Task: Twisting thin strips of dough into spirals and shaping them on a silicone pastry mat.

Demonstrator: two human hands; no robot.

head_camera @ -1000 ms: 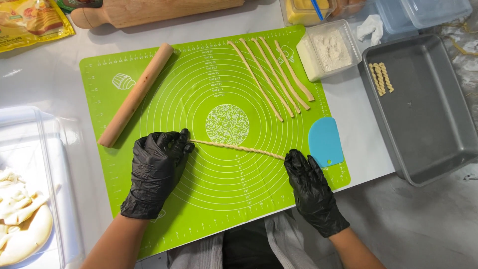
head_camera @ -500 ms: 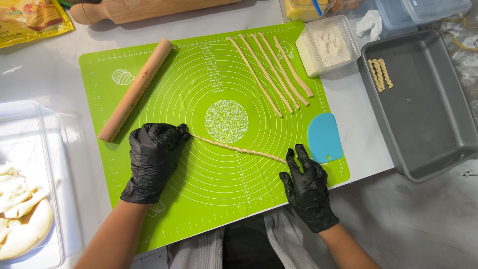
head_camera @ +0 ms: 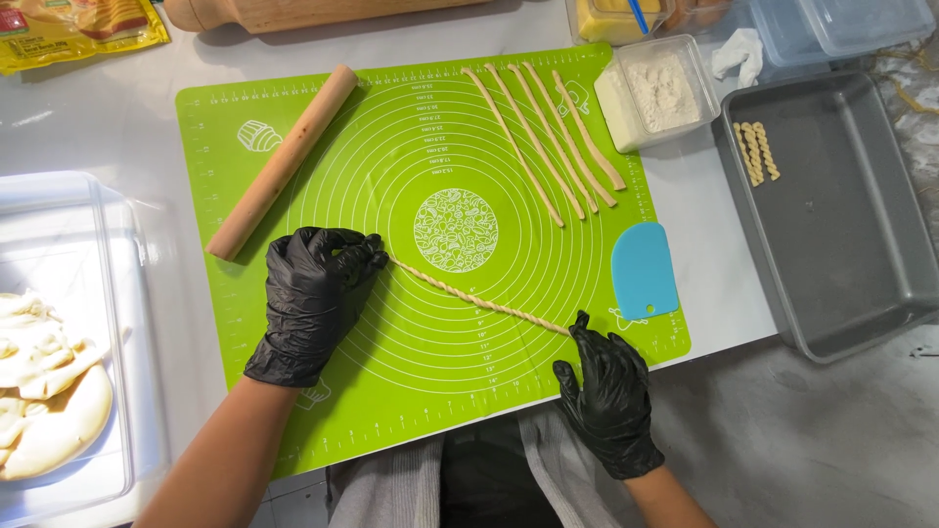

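- Head view: my left hand (head_camera: pixel 311 298) lies palm-down on the green mat (head_camera: pixel 323 420), its fingers curled over the left end of the twisted dough strand (head_camera: pixel 479 300); I cannot tell if they pinch it or only press it.
- The strand runs between the hands — long axis from upper left to lower right; my right hand (head_camera: pixel 608 391) is spread flat, only a fingertip touching the lower end.
- Beside: a wooden rolling pin (head_camera: pixel 284 161), four plain strips (head_camera: pixel 553 137), a blue scraper (head_camera: pixel 644 270); a grey tray (head_camera: pixel 861 284) further right.
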